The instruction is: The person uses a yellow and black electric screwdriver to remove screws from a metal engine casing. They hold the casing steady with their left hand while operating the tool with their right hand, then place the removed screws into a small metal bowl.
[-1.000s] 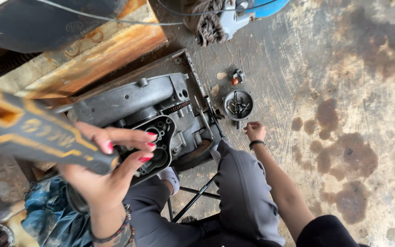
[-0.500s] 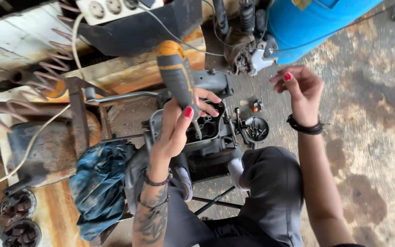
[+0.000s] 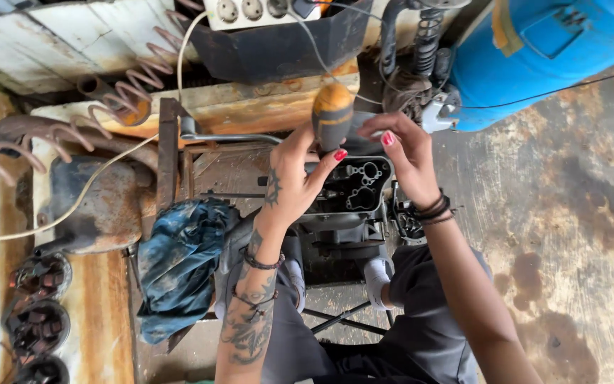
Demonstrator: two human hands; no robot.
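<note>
My left hand [image 3: 296, 178] grips a tool with an orange and grey handle [image 3: 332, 114], held upright over a dark metal engine case [image 3: 355, 190] on a low stand. My right hand [image 3: 405, 153] reaches in from the right, its fingers curled at the top edge of the case next to the tool; what they touch is hidden. The tool's tip is hidden behind my left hand. The engine case shows an open face with several round holes.
A crumpled blue rag [image 3: 179, 259] lies left of the case. A blue tank [image 3: 548, 53] stands at the upper right. Rusty metal parts [image 3: 101, 203], a coiled spring hose [image 3: 119, 89] and a white cable [image 3: 72, 210] fill the left. Round dark parts [image 3: 37, 323] lie at the lower left.
My right hand has come down from mid-air onto the top of the engine case. My left hand has brought the tool more upright over the case. The view has shifted slightly.
</note>
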